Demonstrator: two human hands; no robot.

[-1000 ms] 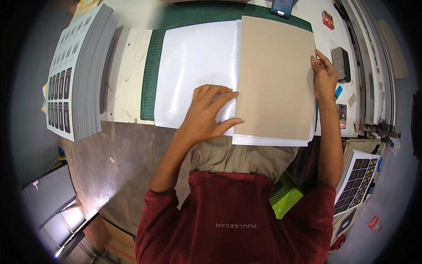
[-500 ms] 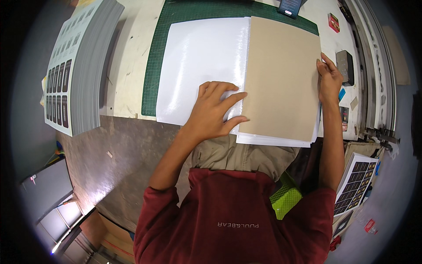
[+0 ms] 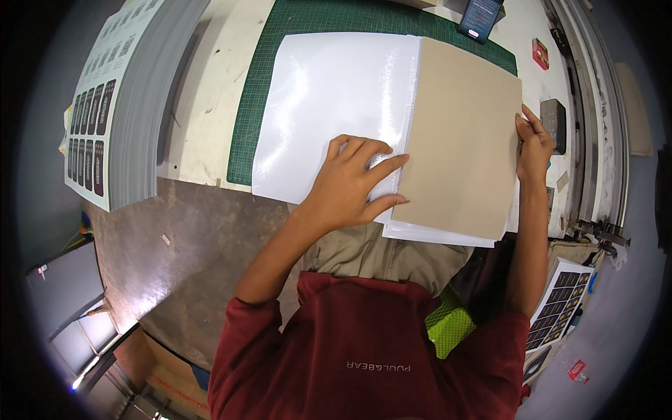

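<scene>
A beige board (image 3: 463, 143), upright in the picture, lies over a thin stack of white sheets, whose lower edges (image 3: 441, 236) stick out on my side. To its left stretches a glossy white sheet (image 3: 322, 98). My left hand (image 3: 353, 180) rests on this sheet with fingers spread; its thumb and index tips touch the board's left edge. Along the board's right edge, my right hand (image 3: 535, 150) pinches it between thumb and fingers. The underside of that grip is hidden.
Beneath the sheets is a green cutting mat (image 3: 245, 133) on a white table (image 3: 203, 119). A tall stack of printed sheets (image 3: 133, 105) stands left. At the right lie a phone (image 3: 480, 19), a small red box (image 3: 540, 54) and a dark grey device (image 3: 553, 126).
The whole view has shifted slightly, so the board and both hands appear a little lower and farther right. Each hand keeps about the same place on the board and sheet.
</scene>
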